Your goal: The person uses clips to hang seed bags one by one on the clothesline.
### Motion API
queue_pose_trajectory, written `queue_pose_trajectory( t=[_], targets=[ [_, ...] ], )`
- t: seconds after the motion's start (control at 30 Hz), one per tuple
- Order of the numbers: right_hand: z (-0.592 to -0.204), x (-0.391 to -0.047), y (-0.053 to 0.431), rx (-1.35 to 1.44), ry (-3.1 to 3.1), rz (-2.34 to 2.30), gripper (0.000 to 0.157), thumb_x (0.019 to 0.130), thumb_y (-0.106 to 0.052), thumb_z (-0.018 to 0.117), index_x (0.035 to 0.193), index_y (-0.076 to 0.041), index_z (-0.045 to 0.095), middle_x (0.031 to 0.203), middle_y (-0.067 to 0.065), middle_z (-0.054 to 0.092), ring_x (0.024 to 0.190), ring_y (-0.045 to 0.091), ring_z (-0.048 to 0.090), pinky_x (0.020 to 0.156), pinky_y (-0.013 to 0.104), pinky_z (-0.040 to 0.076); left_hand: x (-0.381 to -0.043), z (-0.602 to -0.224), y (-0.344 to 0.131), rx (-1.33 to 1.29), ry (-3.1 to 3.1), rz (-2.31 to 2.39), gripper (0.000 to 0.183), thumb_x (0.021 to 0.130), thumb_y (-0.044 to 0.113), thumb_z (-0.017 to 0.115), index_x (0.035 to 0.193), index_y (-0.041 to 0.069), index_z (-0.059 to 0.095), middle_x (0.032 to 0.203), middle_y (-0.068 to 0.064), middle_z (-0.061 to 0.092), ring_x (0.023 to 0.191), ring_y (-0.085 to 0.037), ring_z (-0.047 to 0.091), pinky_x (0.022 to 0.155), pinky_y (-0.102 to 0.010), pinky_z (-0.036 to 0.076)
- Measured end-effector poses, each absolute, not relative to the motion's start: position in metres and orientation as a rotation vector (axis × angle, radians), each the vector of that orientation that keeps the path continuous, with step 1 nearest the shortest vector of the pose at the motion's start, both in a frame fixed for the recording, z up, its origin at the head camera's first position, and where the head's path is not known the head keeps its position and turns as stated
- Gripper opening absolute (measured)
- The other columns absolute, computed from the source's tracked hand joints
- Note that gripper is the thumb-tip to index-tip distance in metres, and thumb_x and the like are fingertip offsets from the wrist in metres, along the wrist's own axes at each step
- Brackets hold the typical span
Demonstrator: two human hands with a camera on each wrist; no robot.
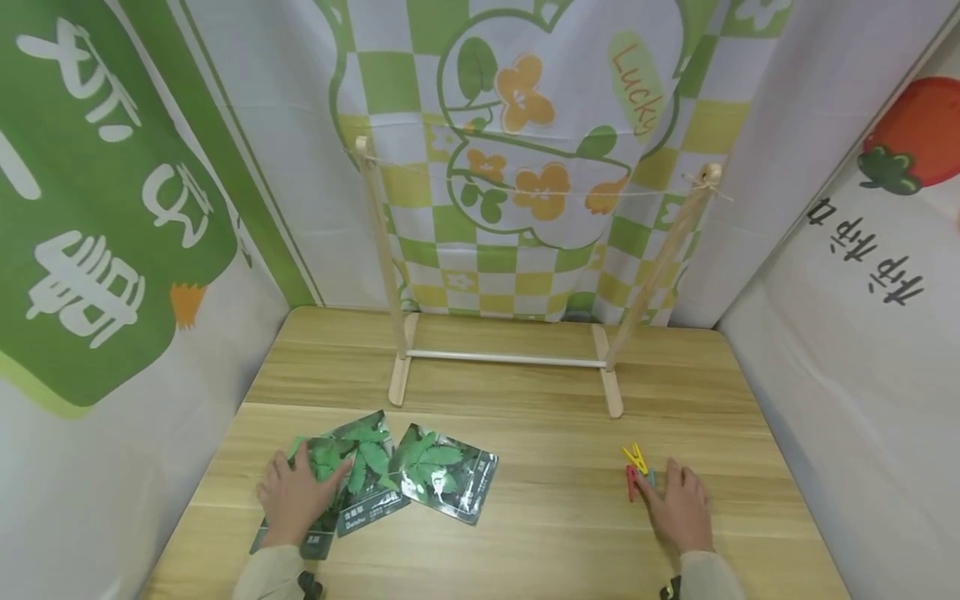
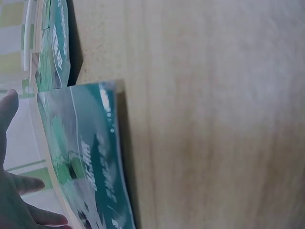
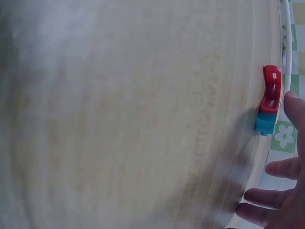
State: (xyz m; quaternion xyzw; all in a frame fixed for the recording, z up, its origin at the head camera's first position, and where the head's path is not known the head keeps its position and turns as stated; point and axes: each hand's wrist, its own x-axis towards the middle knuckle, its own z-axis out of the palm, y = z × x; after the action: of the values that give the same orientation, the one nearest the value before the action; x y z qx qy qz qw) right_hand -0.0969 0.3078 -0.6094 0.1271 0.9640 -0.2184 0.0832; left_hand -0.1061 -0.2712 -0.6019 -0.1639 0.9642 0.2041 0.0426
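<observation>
My left hand (image 1: 296, 497) is spread over a green leaf-printed packet (image 1: 318, 537), hiding much of it. Thumb and fingers stand apart in the left wrist view, above the glossy packet (image 2: 88, 152). A second packet (image 1: 369, 492) partly overlaps the first, and a third packet (image 1: 447, 477) lies just right of it. On the table's right side, my right hand (image 1: 681, 510) has its fingers extended and thumb close beside a small cluster of clothespins: yellow (image 1: 636, 458), red (image 1: 631, 484) and blue (image 1: 650, 478). The right wrist view shows the red clothespin (image 3: 271, 90) near the thumb tip.
A wooden frame (image 1: 386, 258) stands at the back of the wood-grain table (image 1: 540, 533), with a white rod (image 1: 502, 358) low between its feet. A thin string (image 1: 585, 193) runs between its post tops. Printed curtains (image 1: 420, 83) hang behind and on both sides.
</observation>
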Motion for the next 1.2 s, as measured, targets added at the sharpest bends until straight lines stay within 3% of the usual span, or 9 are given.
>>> queue_pose_trajectory(
  t=[0.23, 0.4, 0.63, 0.87, 1.0, 1.2],
  targets=[
    [-0.609, -0.098, 0.305, 0.346, 2.921, -0.637, 0.076, 0.099, -0.054, 0.043, 0.145, 0.007, 0.032, 0.145, 0.041, 0.026, 0.133, 0.059, 0.024, 0.11, 0.072, 0.019, -0.104, -0.599, -0.272, -0.537, 2.913, 0.622, 0.105, 0.087, 0.074, 0.045, 0.15, -0.006, 0.019, 0.141, -0.045, 0.026, 0.13, -0.063, 0.027, 0.1, -0.076, 0.027],
    [-0.608, -0.099, 0.303, 0.338, 2.932, -0.634, 0.076, 0.099, -0.055, 0.042, 0.14, 0.009, 0.038, 0.144, 0.04, 0.027, 0.133, 0.058, 0.024, 0.11, 0.072, 0.018, -0.103, -0.602, -0.271, -0.559, 2.913, 0.63, 0.106, 0.086, 0.074, 0.047, 0.149, -0.007, 0.021, 0.139, -0.044, 0.03, 0.129, -0.062, 0.029, 0.099, -0.074, 0.029],
    [-0.605, -0.101, 0.299, 0.334, 2.909, -0.619, 0.078, 0.099, -0.058, 0.04, 0.139, 0.008, 0.041, 0.146, 0.039, 0.028, 0.134, 0.056, 0.025, 0.109, 0.071, 0.021, -0.103, -0.603, -0.269, -0.599, 2.926, 0.629, 0.102, 0.085, 0.069, 0.056, 0.146, -0.008, 0.026, 0.138, -0.042, 0.032, 0.13, -0.06, 0.028, 0.1, -0.074, 0.029],
    [-0.607, -0.105, 0.303, 0.329, 2.947, -0.609, 0.064, 0.1, -0.047, 0.047, 0.133, 0.008, 0.049, 0.141, 0.038, 0.036, 0.129, 0.054, 0.034, 0.108, 0.067, 0.028, -0.104, -0.602, -0.268, -0.605, 2.942, 0.634, 0.097, 0.085, 0.059, 0.063, 0.145, -0.008, 0.028, 0.138, -0.041, 0.032, 0.129, -0.06, 0.029, 0.101, -0.073, 0.028],
    [-0.605, -0.107, 0.306, 0.336, 2.952, -0.619, 0.064, 0.099, -0.048, 0.048, 0.132, 0.007, 0.051, 0.139, 0.038, 0.037, 0.127, 0.054, 0.037, 0.106, 0.067, 0.031, -0.104, -0.602, -0.268, -0.614, 2.946, 0.642, 0.095, 0.084, 0.054, 0.066, 0.144, -0.009, 0.029, 0.138, -0.042, 0.031, 0.128, -0.06, 0.028, 0.102, -0.073, 0.027],
    [-0.604, -0.106, 0.309, 0.31, 2.972, -0.614, 0.065, 0.098, -0.048, 0.052, 0.13, 0.009, 0.052, 0.136, 0.038, 0.042, 0.123, 0.053, 0.043, 0.101, 0.066, 0.036, -0.103, -0.602, -0.268, -0.666, 2.961, 0.644, 0.094, 0.084, 0.054, 0.068, 0.143, -0.009, 0.032, 0.134, -0.044, 0.036, 0.123, -0.061, 0.034, 0.097, -0.072, 0.032]
  ],
)
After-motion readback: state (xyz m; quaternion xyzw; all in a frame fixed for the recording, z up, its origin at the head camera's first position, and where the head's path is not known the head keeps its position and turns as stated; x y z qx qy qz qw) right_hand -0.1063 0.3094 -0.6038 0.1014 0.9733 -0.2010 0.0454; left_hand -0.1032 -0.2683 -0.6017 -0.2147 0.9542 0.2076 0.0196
